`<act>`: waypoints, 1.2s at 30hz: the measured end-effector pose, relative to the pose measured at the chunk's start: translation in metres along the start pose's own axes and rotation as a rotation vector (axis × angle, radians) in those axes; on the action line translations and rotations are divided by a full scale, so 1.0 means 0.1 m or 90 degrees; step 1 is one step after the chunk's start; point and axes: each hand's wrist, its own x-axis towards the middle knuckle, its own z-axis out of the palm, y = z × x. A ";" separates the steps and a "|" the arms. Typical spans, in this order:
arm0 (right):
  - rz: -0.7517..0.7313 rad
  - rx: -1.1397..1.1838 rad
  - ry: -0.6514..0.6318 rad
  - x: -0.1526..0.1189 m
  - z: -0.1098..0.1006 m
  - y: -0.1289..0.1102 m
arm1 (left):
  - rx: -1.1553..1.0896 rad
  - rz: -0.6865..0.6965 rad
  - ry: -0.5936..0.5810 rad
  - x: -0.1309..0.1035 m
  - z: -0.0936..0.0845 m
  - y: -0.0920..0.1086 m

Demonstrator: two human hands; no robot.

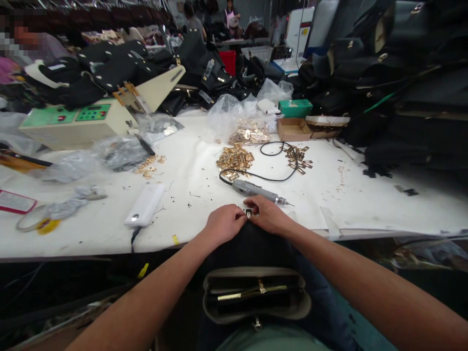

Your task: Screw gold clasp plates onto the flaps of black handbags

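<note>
A black handbag lies on my lap, its mouth open toward me and showing a gold zipper inside. At the far edge of its flap, a small metal fitting sits between my fingertips. My left hand pinches the flap edge from the left, fingers closed. From the right, my right hand grips the same edge with thumb and bent fingers. Just beyond my hands lies a grey electric screwdriver, its bit pointing right and its black cord looping behind.
Gold metal fittings are heaped mid-table, with more plates to their right. A white power bank lies left. Behind stand a beige machine, cardboard box and plastic bags. Black bags pile up right; people work in the background.
</note>
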 end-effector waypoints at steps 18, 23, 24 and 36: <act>-0.005 0.027 0.009 -0.01 -0.01 0.04 | -0.252 -0.202 -0.243 0.27 -0.11 0.09; -0.008 0.028 0.012 -0.02 -0.01 0.01 | -0.255 -0.245 -0.240 0.28 -0.06 0.14; -0.006 0.029 0.011 -0.02 -0.01 0.01 | -0.255 -0.252 -0.237 0.28 -0.06 0.15; -0.005 0.014 -0.007 0.00 0.00 0.01 | -0.301 -0.255 -0.228 0.22 -0.02 0.09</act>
